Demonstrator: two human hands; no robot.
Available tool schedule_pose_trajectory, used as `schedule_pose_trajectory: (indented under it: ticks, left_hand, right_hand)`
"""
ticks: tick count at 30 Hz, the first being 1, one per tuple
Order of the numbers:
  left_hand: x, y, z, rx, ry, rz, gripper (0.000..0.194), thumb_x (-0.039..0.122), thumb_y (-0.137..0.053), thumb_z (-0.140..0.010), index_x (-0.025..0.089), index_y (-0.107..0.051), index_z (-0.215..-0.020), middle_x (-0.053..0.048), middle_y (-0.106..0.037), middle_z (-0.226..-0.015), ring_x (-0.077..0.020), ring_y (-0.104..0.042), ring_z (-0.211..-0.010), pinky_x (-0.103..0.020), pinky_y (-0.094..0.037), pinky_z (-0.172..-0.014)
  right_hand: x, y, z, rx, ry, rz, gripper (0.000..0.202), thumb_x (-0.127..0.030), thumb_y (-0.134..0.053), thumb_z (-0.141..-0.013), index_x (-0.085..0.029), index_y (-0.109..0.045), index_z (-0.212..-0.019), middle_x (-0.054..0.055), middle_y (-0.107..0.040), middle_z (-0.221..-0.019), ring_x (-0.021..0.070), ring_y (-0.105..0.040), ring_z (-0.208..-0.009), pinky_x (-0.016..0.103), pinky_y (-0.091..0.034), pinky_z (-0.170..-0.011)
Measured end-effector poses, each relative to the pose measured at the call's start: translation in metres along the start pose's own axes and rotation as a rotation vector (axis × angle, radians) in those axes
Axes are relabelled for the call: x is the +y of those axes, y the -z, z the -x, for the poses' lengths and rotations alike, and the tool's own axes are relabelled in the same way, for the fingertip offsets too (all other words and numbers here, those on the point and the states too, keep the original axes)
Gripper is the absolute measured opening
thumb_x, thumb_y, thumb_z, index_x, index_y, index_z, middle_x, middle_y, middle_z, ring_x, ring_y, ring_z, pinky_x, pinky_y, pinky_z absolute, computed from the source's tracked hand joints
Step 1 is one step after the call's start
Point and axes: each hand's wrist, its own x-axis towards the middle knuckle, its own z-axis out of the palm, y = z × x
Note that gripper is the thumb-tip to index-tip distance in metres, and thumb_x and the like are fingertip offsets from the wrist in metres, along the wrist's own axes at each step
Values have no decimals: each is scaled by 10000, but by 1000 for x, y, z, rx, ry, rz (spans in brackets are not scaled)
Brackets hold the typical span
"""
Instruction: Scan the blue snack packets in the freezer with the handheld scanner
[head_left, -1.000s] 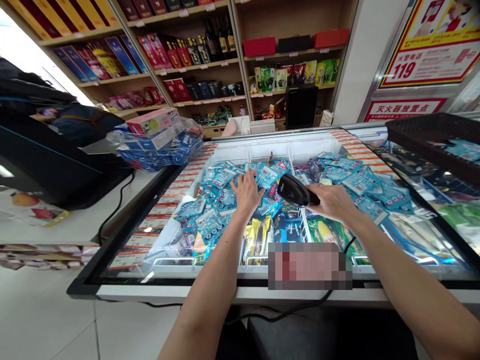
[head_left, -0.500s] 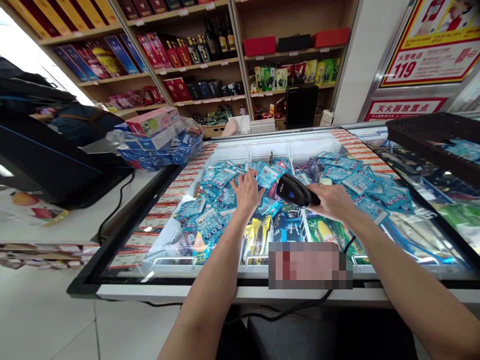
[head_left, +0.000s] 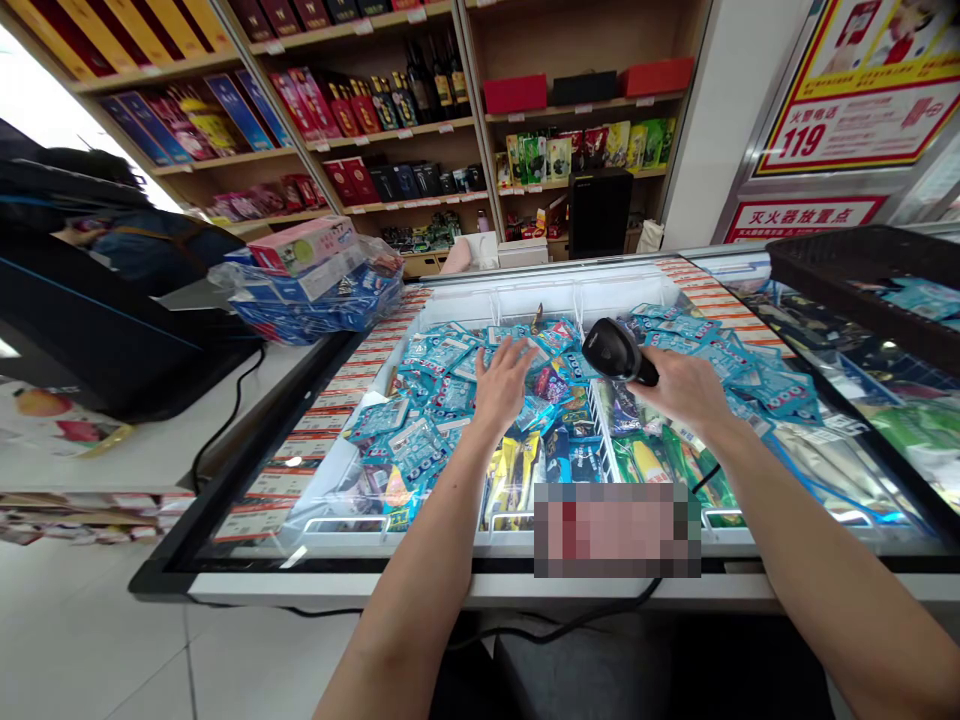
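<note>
My left hand [head_left: 501,390] is open, its fingers spread over blue packets [head_left: 450,355] lying in a loose pile on the freezer's glass top [head_left: 322,470]. Whether the fingertips touch a packet I cannot tell. In my right hand [head_left: 686,390] is a black barcode scanner [head_left: 616,350], gripped by its handle, head pointing left. Its cord [head_left: 705,480] hangs below the wrist. To the right of that hand lies a second spread of blue packets [head_left: 731,360]. Yellow and green wrapped goods [head_left: 517,465] show through the glass.
A plastic-wrapped stack of boxes [head_left: 315,285] stands on the counter at left, near a black screen-like machine [head_left: 97,310]. On the right, a dark crate [head_left: 870,270] holds more blue packets. Shelves [head_left: 405,130] with bottles and boxes stand behind the freezer. A cable [head_left: 570,630] runs along the front edge.
The scanner has moved right and slightly up, away from my left hand. My left fingers have spread and lifted, and the white-labelled packet beside them no longer shows in the same place.
</note>
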Motion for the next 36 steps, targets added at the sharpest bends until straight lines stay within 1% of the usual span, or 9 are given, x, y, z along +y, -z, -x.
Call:
schedule_pose_trajectory:
  ticks: [3, 9, 14, 20, 23, 26, 29, 32, 36]
  left_hand:
    - [2, -6, -1, -60, -127, 36, 453, 135, -330, -856, 338, -521, -1212, 23, -482, -1353, -177, -300, -1336, -493, -111, -1117]
    - [-3, -7, -1, 17, 56, -2, 365, 355, -355, -886, 271, -549, -1185, -53, -532, -1293, -231, -367, -1282, -519, -157, -1094]
    - [-8, -7, -2, 42, 91, -73, 377, 308, -380, -878, 254, -522, -1223, -70, -454, -1372, -250, -274, -1346, -558, -69, -1109]
    - [12, -4, -5, -13, -167, -9, 569, 69, -347, -829, 296, -377, -1351, -9, -328, -1463, -185, -172, -1395, -552, -1, -1126]
    - [27, -7, -6, -86, -302, 63, 530, 134, -355, -866, 313, -350, -1364, 12, -375, -1438, -165, -208, -1384, -519, -24, -1138]
    - [35, -8, -7, -88, -346, 143, 397, 296, -330, -916, 318, -447, -1295, 20, -474, -1365, -167, -341, -1321, -484, -50, -1142]
    - [35, -6, -8, -40, -282, 169, 353, 391, -318, -918, 270, -602, -1089, -9, -614, -1174, -182, -502, -1162, -461, -101, -1133]
    - [32, -5, -9, 0, -176, 156, 386, 442, -316, -910, 224, -634, -932, -46, -647, -1039, -192, -554, -1051, -426, -219, -1089]
    - [29, -16, -9, 36, -110, 153, 425, 487, -389, -873, 222, -531, -1173, -70, -540, -1263, -213, -434, -1225, -392, -255, -1072]
  right_hand:
    - [3, -1, -1, 10, -59, 23, 350, -478, -486, -798, -216, -613, -992, 64, -677, -762, 227, -601, -654, 289, -298, -532]
    - [8, -4, -2, -20, -126, 34, 390, -511, -473, -798, -200, -624, -978, 82, -670, -743, 241, -604, -657, 290, -322, -538]
    - [12, -5, -3, -15, -162, 42, 408, -519, -456, -804, -199, -617, -999, 79, -667, -733, 247, -606, -660, 299, -330, -540]
    - [9, -3, -4, -39, -160, 39, 386, -505, -461, -804, -200, -617, -981, 84, -671, -748, 245, -608, -656, 295, -332, -534]
    - [8, -2, -4, -37, -165, 39, 365, -489, -473, -801, -198, -622, -965, 84, -672, -740, 239, -608, -655, 294, -331, -533]
    - [6, -1, -4, -31, -159, 38, 371, -494, -480, -797, -196, -622, -966, 86, -671, -741, 239, -608, -658, 293, -325, -528]
    - [6, 0, -3, -31, -147, 27, 368, -505, -478, -796, -202, -623, -946, 81, -670, -735, 241, -606, -652, 290, -311, -515]
    - [4, 1, -3, -18, -133, 20, 356, -504, -479, -795, -210, -624, -933, 73, -669, -725, 238, -603, -645, 291, -300, -512]
    - [1, 1, -2, -18, -84, 2, 328, -459, -492, -792, -220, -618, -980, 58, -676, -750, 224, -603, -658, 289, -306, -525]
